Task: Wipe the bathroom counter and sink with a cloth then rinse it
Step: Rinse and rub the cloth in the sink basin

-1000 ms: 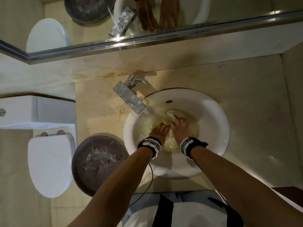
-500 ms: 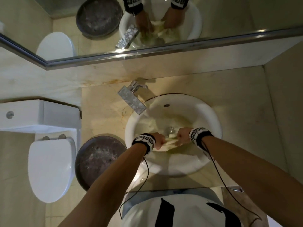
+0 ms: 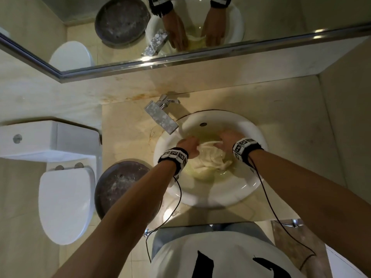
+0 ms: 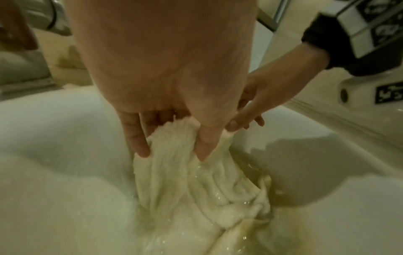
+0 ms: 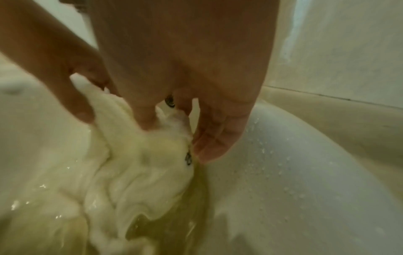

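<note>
Cloth [image 4: 196, 186], soaked and pale, is bunched between both hands low in the white sink [image 3: 220, 193], its lower part lying in shallow yellowish water. In the left wrist view the fingers [image 4: 135, 138] of the left hand [image 3: 188, 146] and its thumb pinch a gathered fold at the top. The right hand [image 3: 226, 139] has its thumb pressed into the neighbouring fold and its fingers [image 5: 209, 143] lying close together against the cloth's side. I judge that it holds too, but less firmly.

Such wet terry is soft and limp, probably heavy with water, and it will sag and drip when lifted. A thick gathered bunch is the better place to hold it than a single edge.

Both wrists bend downward into the basin, forearms coming in from the near counter [image 3: 291, 121] edge, below the faucet [image 3: 160, 117].
</note>
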A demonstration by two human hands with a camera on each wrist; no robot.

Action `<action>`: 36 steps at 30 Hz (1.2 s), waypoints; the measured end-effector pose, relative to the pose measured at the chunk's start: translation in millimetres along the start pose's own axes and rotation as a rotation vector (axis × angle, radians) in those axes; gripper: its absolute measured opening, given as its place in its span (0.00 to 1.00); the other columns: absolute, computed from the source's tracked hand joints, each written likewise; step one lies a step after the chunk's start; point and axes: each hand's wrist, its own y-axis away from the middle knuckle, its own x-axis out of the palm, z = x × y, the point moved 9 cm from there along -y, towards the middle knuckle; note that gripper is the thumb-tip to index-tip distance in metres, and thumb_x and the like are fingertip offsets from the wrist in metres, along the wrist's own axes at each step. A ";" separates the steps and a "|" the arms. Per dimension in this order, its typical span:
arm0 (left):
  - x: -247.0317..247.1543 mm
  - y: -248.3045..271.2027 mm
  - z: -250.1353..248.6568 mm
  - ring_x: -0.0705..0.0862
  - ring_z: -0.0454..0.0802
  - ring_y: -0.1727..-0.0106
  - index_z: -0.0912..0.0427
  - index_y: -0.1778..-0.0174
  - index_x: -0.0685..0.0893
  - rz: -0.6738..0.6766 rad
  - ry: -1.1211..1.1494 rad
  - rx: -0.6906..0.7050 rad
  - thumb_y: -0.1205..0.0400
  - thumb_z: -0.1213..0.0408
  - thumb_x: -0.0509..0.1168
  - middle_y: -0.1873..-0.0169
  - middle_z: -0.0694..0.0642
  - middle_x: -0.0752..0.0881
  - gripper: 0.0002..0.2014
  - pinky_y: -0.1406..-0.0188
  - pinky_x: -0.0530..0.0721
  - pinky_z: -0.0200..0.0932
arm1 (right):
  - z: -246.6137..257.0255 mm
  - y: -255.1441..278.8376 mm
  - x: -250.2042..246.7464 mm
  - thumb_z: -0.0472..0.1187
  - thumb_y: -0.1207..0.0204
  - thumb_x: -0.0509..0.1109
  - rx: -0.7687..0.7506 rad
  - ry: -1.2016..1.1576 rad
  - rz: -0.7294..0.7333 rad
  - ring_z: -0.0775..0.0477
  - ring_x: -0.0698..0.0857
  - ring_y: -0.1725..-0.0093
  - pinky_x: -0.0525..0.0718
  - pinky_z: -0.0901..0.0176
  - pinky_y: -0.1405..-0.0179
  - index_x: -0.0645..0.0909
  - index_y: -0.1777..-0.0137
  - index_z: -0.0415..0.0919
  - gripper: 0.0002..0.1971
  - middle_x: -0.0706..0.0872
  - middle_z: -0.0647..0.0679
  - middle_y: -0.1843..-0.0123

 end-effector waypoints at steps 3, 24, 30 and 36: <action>-1.1 2.0 -0.6 0.81 0.61 0.37 0.61 0.31 0.75 -0.118 0.057 -0.020 0.20 0.62 0.66 0.35 0.59 0.78 0.22 0.45 0.82 0.52 | 12.4 4.7 4.6 0.50 0.19 0.71 -0.091 0.040 -0.107 0.36 0.80 0.31 0.82 0.42 0.35 0.69 0.23 0.44 0.28 0.78 0.41 0.27; 110.8 15.4 -9.5 0.87 0.59 0.47 0.58 0.37 0.83 0.511 -0.023 -0.020 0.30 0.54 0.78 0.43 0.57 0.88 0.27 0.48 0.87 0.51 | 33.1 23.6 154.8 0.55 0.30 0.75 -0.044 -0.062 0.421 0.45 0.87 0.58 0.87 0.51 0.62 0.46 0.18 0.63 0.47 0.87 0.50 0.44; 61.0 18.9 -2.0 0.85 0.62 0.41 0.62 0.33 0.80 0.336 -0.052 0.027 0.23 0.60 0.73 0.40 0.60 0.85 0.23 0.48 0.84 0.49 | 17.6 18.4 98.2 0.69 0.46 0.82 -0.072 0.007 0.469 0.42 0.87 0.45 0.87 0.49 0.42 0.79 0.31 0.50 0.43 0.87 0.48 0.38; 22.8 22.7 -14.2 0.82 0.60 0.40 0.61 0.33 0.75 0.116 -0.095 0.090 0.21 0.59 0.69 0.39 0.59 0.81 0.22 0.50 0.81 0.49 | -1.0 12.5 41.8 0.75 0.45 0.77 -0.029 -0.001 0.214 0.38 0.81 0.33 0.84 0.44 0.35 0.76 0.29 0.51 0.46 0.80 0.45 0.27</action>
